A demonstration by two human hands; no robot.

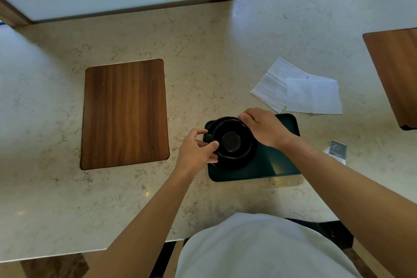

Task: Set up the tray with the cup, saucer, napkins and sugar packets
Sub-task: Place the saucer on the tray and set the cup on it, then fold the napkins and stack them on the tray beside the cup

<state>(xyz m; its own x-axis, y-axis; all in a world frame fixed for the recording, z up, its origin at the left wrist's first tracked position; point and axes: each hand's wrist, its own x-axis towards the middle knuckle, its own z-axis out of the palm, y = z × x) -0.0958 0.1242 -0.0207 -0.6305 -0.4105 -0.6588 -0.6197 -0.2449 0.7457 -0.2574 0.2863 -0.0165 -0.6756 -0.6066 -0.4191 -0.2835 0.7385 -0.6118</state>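
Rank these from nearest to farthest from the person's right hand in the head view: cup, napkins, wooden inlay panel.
From the right hand:
1. Cup, touched, on the saucer.
2. Napkins, beyond the tray, on the counter.
3. Wooden inlay panel, far left.

Soft window daylight – sharp centre, wide-angle bending at edges.

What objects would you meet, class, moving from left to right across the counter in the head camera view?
Brown wooden inlay panel → black ceramic cup on a black saucer → dark green rectangular tray → dark sugar packets → second wooden panel.
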